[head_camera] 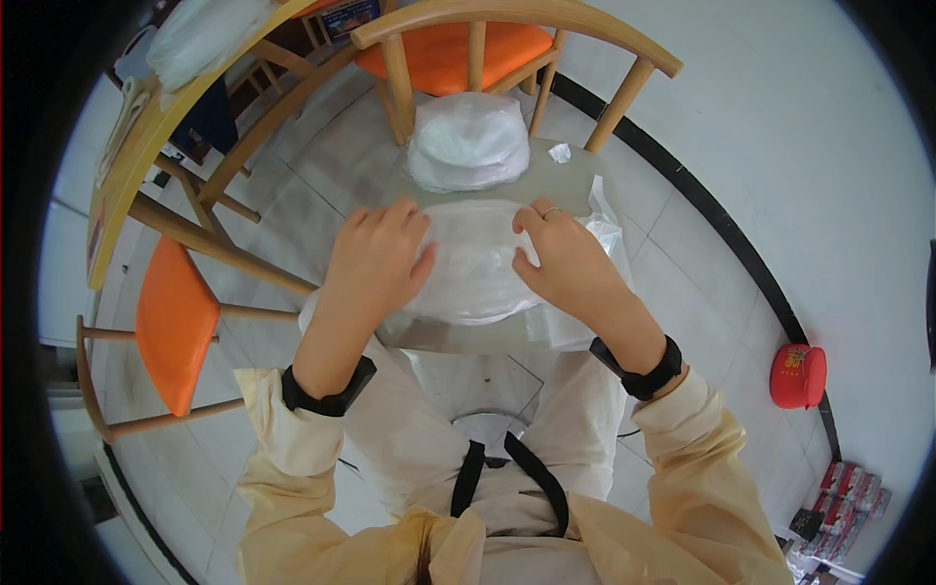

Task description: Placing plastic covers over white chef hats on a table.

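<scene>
Before me, a translucent stack of thin plastic [475, 256] lies on a small grey-green table [468, 342]. My left hand [384, 256] is at its left edge with the fingers curled and the thumb apart. Over the right edge is my right hand [559, 256], wearing a ring, its thumb and forefinger spread. Whether either hand pinches the film cannot be told. Beyond the stack sits a rounded bundle of clear plastic [468, 142]. A crumpled white scrap [560, 152] lies to its right. Flat plastic wrapping [610, 234] shows beside and below my right hand.
A wooden chair with an orange seat [457, 55] stands behind the small table. Another orange-seated chair [178, 325] is at the left, below a wooden table edge [139, 172] bearing a plastic bundle [205, 40]. A red container [797, 376] and stacked packs [848, 501] rest on the floor at the right.
</scene>
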